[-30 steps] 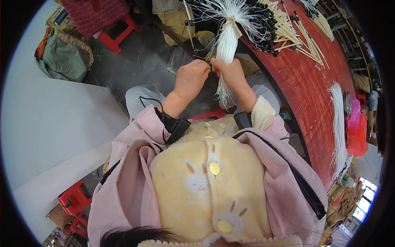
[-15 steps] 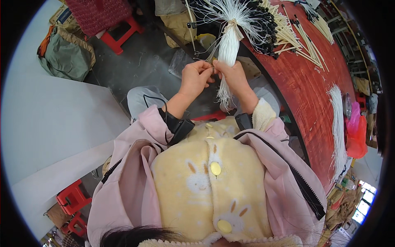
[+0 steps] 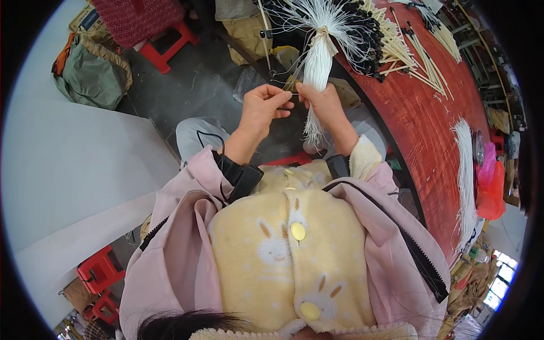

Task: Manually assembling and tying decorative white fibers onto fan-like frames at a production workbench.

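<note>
My left hand [image 3: 262,109] is closed in a pinch on a thin pale string [image 3: 294,93], with the other fingers curled. At the string's other end my right hand [image 3: 323,103] is also closed, thumb and forefinger together. A thick bundle of white strings [image 3: 318,61] hangs over the table edge, tied near its top. It passes beside and partly behind my right hand, and its loose ends dangle below. Above the tie the strings fan out toward many small black pieces [image 3: 368,42] on the table.
The red table [image 3: 419,130] curves along my right. It carries pale thin sticks [image 3: 428,62] and another white string bundle [image 3: 466,181]. A pink-red plastic bag [image 3: 491,187] lies at the far right. A white panel [image 3: 85,164] stands left; a red stool [image 3: 167,48] is beyond it.
My left hand has drawn slightly left, away from my right hand, and the string between them shows longer. My right hand and the hanging bundle have shifted a little to the right.
</note>
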Tool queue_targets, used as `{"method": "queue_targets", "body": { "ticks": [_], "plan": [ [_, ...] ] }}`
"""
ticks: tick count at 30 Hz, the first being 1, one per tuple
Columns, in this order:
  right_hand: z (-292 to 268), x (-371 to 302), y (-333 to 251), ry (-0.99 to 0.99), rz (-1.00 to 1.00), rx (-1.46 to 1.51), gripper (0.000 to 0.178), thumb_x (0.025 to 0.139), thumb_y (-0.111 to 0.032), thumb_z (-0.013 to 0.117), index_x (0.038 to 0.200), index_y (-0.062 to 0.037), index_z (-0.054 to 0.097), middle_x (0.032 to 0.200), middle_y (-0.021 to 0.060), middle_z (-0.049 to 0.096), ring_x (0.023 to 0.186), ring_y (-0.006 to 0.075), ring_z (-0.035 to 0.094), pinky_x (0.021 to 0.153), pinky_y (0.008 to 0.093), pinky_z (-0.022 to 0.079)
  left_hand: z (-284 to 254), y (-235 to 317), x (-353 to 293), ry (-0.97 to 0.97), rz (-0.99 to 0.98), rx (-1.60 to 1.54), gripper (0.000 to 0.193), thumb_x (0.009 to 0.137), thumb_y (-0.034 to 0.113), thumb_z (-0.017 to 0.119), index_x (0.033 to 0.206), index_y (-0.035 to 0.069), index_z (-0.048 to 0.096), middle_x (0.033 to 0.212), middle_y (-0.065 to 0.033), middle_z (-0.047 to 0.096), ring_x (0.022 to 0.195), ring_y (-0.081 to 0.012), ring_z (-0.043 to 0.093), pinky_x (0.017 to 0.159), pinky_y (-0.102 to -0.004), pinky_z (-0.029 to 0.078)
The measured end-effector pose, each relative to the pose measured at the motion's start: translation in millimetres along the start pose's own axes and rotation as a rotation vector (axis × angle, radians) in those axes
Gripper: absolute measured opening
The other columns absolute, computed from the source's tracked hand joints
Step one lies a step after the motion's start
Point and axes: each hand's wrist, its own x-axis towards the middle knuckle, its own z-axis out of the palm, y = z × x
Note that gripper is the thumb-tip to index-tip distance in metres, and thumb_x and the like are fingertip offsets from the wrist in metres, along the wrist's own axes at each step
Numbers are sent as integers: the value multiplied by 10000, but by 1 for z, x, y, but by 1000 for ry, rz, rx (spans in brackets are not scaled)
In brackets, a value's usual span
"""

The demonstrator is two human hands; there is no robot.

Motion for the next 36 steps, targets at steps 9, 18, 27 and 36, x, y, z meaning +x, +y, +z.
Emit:
{"method": "queue_targets", "body": {
  "ticks": [9,18,27,36],
  "plan": [
    [-6,0,-2,-41,-9,-68,196,823,-207,624,703,-54,597,618,-6,566,514,59,482,479,220,358,-4,11,-13,19,-256,-200,150,844,169,650,876,34,594,782,-58,628,656,-158,630,550,-253,518],
    [-6,-2,-8,-54,-33,-59,207,818,-211,626,687,-58,582,610,-9,555,513,60,478,484,222,360,-13,2,-2,-125,-282,42,197,866,259,631,867,64,603,737,-14,595,626,-93,584,481,-198,442],
    [-10,0,-9,-62,-37,-98,218,809,-221,636,671,-63,577,596,-9,549,513,61,480,483,223,359,-22,-5,-8,-51,-519,-274,166,887,225,599,849,63,602,718,-7,585,619,-107,584,475,-190,416],
    [-10,0,-7,-54,-29,-77,210,807,-218,637,676,-65,580,600,-7,552,513,62,482,481,224,357,-17,10,-16,-22,-442,-146,161,877,233,612,875,74,590,723,2,579,594,-97,566,446,-183,382]
  ]
}}
